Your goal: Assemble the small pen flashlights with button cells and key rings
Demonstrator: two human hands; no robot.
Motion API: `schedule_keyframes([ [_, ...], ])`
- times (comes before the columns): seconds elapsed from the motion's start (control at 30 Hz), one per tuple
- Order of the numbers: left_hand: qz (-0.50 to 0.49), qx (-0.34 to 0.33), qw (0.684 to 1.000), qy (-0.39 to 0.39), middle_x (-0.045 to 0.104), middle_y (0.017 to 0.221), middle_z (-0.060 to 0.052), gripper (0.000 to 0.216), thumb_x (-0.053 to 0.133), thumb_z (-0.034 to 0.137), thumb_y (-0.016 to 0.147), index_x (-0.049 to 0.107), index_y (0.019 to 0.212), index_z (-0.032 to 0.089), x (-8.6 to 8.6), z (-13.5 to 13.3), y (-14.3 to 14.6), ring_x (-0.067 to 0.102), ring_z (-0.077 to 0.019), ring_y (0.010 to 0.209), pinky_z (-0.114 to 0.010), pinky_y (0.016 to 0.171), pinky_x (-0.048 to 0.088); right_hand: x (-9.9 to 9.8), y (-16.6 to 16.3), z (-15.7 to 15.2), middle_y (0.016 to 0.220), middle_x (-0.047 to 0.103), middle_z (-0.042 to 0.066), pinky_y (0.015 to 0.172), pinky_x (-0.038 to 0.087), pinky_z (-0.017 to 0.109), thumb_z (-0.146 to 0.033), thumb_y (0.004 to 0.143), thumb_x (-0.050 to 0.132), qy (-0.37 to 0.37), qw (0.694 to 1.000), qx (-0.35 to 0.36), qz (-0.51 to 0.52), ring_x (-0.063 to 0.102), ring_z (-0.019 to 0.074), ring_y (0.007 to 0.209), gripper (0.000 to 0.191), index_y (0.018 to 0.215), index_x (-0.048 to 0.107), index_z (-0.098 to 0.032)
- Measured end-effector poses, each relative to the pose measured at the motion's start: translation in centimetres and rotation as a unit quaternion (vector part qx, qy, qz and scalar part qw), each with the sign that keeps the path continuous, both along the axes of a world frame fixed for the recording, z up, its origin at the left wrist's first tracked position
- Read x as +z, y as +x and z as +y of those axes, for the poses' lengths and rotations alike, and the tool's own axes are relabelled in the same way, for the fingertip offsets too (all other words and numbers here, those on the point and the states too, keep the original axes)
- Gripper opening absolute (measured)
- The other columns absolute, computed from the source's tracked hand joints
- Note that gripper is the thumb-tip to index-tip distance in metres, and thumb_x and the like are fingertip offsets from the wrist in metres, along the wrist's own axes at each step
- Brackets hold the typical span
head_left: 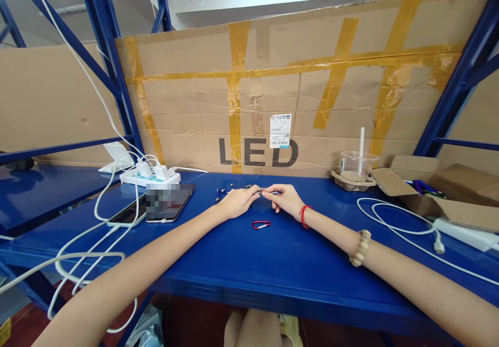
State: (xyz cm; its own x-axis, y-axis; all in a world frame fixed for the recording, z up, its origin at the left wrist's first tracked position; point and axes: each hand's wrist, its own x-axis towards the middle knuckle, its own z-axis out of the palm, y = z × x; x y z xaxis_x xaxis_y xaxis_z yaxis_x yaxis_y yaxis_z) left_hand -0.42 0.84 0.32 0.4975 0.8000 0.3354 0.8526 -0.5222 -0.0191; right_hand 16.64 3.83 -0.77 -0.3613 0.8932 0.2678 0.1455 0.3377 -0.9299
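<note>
My left hand (238,202) is closed in a pinch, its fingertips on a small silvery metal piece (259,192). My right hand (286,199) meets it from the other side, thumb and finger pinched at the same piece. The piece is too small and too covered for me to name its kind. Below the hands a red carabiner (261,225) lies on the blue table (241,256). Just beyond my left hand are small blue parts (219,195) and several tiny metal bits (248,186), partly hidden.
On the left, phones (169,204) lie before a white power strip (150,178) with trailing cables. At right are a plastic cup with a straw (354,165), a white cable (405,222) and an open cardboard box (463,191). A cardboard sheet (187,113) walls off the back.
</note>
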Motion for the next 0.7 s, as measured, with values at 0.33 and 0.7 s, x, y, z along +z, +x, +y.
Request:
schedule_keyframes([
  [0.33,-0.006,-0.007,1.0,-0.009,0.06,0.102,-0.003,0.027,0.021,0.032,0.091,0.039,0.108,0.023,0.03,-0.02,-0.01,0.059,-0.0199,0.087,-0.028,0.067,0.045,-0.11,-0.03,-0.02,0.034,0.048,-0.006,0.033,0.041,0.018,-0.045,0.058,0.066,0.035,0.999,0.009,-0.004,0.046,0.0075,0.03,0.036,0.073,0.06,-0.013],
  [0.7,0.01,0.014,1.0,0.022,0.063,0.092,-0.004,0.024,0.022,0.033,0.091,0.04,0.101,0.021,-0.17,0.05,-0.02,0.061,-0.0198,0.081,-0.027,0.064,0.044,-0.06,0.02,0.27,0.035,0.048,-0.005,0.031,0.039,0.019,-0.045,0.059,0.065,0.055,0.998,0.013,-0.005,0.045,0.0078,0.028,0.037,0.076,0.062,-0.012],
])
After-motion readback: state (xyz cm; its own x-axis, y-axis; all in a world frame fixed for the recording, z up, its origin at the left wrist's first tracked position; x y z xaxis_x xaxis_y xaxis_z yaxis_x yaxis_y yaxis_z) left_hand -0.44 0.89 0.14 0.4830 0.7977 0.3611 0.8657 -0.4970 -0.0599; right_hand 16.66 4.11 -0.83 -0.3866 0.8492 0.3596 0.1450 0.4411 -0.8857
